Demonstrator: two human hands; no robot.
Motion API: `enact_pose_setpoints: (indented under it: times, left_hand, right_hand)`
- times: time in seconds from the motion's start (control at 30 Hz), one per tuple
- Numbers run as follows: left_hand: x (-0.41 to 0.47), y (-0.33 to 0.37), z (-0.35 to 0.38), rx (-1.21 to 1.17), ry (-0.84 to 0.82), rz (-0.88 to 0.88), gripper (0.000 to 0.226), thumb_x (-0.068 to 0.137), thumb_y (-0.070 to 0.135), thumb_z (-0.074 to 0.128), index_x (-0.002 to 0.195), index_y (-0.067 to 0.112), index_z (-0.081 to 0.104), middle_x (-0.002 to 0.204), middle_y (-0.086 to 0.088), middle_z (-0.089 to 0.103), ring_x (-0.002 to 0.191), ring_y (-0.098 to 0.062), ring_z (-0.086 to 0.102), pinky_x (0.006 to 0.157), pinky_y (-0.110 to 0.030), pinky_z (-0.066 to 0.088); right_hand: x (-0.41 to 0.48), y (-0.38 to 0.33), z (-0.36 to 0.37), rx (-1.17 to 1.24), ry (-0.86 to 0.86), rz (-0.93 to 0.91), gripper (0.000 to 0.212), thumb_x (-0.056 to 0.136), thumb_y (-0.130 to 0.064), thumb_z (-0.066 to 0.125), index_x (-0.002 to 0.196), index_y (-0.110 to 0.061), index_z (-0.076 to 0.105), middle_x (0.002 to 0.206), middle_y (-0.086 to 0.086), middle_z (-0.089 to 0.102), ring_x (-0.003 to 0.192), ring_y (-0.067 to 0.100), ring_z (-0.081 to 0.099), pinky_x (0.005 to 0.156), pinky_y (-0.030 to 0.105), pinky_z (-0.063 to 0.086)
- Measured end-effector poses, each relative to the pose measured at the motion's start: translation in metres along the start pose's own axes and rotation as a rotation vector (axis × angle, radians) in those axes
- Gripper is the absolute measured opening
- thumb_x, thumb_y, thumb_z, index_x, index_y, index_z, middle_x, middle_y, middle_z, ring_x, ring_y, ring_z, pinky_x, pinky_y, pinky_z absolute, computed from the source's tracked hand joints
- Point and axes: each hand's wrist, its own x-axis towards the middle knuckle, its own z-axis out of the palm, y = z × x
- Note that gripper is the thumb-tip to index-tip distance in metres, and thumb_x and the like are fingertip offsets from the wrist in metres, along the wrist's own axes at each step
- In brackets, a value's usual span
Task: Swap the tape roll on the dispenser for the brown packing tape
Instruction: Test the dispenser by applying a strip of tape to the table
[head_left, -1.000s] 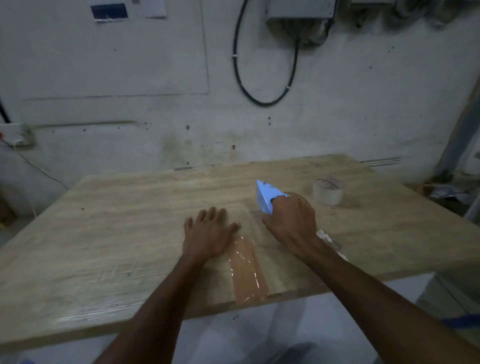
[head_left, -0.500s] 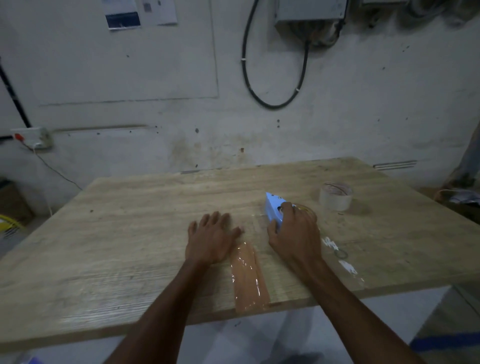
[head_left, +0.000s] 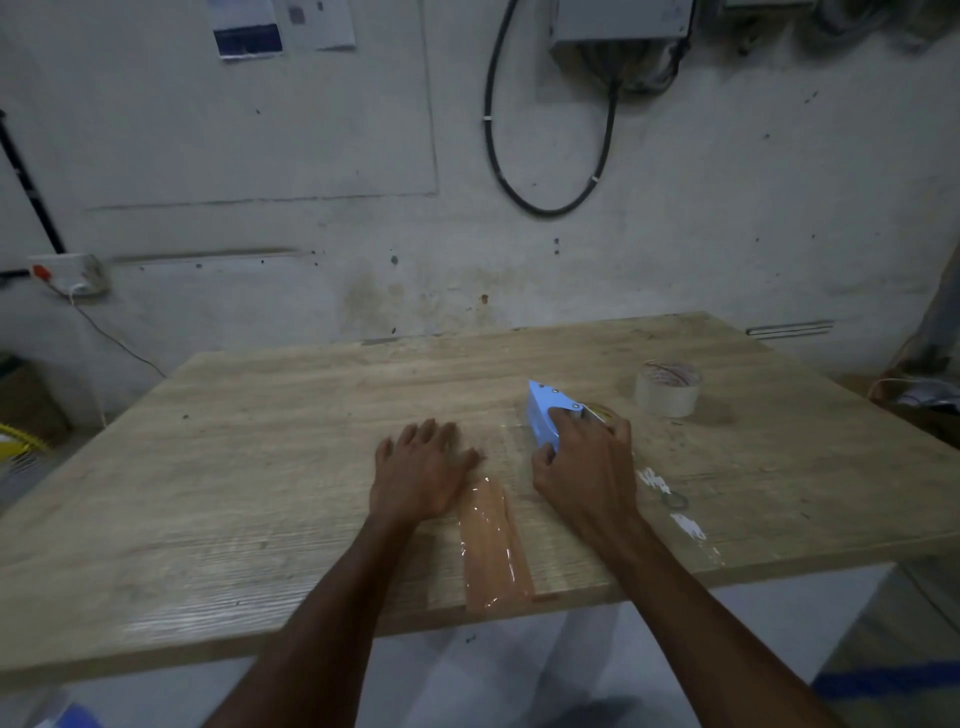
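While right hand (head_left: 584, 467) fingers (head_left: 563, 415) clasp dispenser (head_left: 543, 415), left hand (head_left: 418, 475) flat

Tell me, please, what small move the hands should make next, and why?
Probably the right hand should draw the blue dispenser a little further away along the table, or tilt it to cut the tape. A brown strip already lies stuck on the wood up to the near edge, and the left hand rests flat beside its far end.

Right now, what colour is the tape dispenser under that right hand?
Light blue. The tape dispenser shows best in the head view, gripped by the right hand.
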Motion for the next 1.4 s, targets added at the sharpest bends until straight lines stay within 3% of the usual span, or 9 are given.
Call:
enact_pose_setpoints:
  times: [0.1,0.3,0.43,1.0,1.2,1.33,1.4]
  left_hand:
    - [0.001,-0.001,0.002,-0.019,-0.004,-0.011,0.073,0.097,0.072,0.029,0.158,0.03,0.032,0.169,-0.001,0.025,0.156,-0.024,0.02,0.124,-0.052,0.013]
    - [0.003,-0.002,0.004,-0.023,-0.004,-0.01,0.074,0.098,0.071,0.028,0.158,0.029,0.031,0.17,-0.001,0.024,0.157,-0.023,0.019,0.124,-0.053,0.013]
    - [0.002,-0.003,0.003,-0.022,-0.004,-0.005,0.075,0.097,0.072,0.027,0.159,0.029,0.03,0.17,-0.001,0.024,0.157,-0.023,0.018,0.125,-0.053,0.013]
    - [0.003,-0.004,0.007,0.008,-0.004,0.017,0.074,0.098,0.07,0.028,0.159,0.027,0.028,0.17,-0.003,0.023,0.157,-0.025,0.018,0.124,-0.054,0.014]
    - [-0.003,-0.003,0.004,0.005,0.037,0.019,0.07,0.098,0.07,0.03,0.151,0.025,0.042,0.162,-0.002,0.039,0.152,-0.024,0.03,0.121,-0.049,0.02]
    - [-0.015,-0.001,-0.002,0.027,0.05,0.038,0.085,0.085,0.074,0.008,0.142,0.027,0.049,0.153,0.002,0.049,0.145,-0.021,0.04,0.117,-0.043,0.027]
    - [-0.02,-0.002,-0.001,0.016,0.05,0.033,0.073,0.091,0.068,0.013,0.141,0.029,0.049,0.153,0.005,0.048,0.144,-0.018,0.041,0.116,-0.04,0.028]
  right_hand:
    - [0.001,0.0,0.004,0.028,0.013,-0.04,0.017,0.074,-0.021,0.054,0.088,-0.014,0.061,0.081,0.005,0.069,0.079,0.027,0.064,0.089,0.043,0.035]
    - [0.003,0.003,0.013,0.129,0.038,-0.135,0.03,0.072,-0.017,0.078,0.098,-0.006,0.066,0.092,0.009,0.072,0.087,0.032,0.07,0.093,0.044,0.03]
    - [0.0,0.001,0.008,0.084,0.062,-0.137,0.029,0.077,-0.026,0.064,0.102,-0.01,0.066,0.094,0.004,0.072,0.087,0.026,0.069,0.091,0.042,0.03]
    - [0.001,0.003,0.009,0.026,0.034,-0.128,0.037,0.079,-0.027,0.052,0.109,-0.01,0.065,0.102,0.007,0.07,0.096,0.03,0.064,0.094,0.047,0.042]
    - [0.0,0.0,0.004,-0.004,-0.007,-0.13,0.034,0.078,-0.027,0.052,0.107,-0.013,0.062,0.1,0.002,0.065,0.098,0.029,0.059,0.092,0.046,0.041]
    - [-0.001,-0.001,0.0,-0.033,-0.091,-0.166,0.042,0.077,-0.028,0.048,0.113,-0.012,0.062,0.104,0.003,0.064,0.1,0.03,0.059,0.096,0.05,0.041]
    - [-0.001,-0.001,0.002,-0.045,-0.119,-0.159,0.045,0.074,-0.025,0.05,0.114,-0.012,0.064,0.106,0.004,0.065,0.101,0.031,0.061,0.094,0.051,0.041]
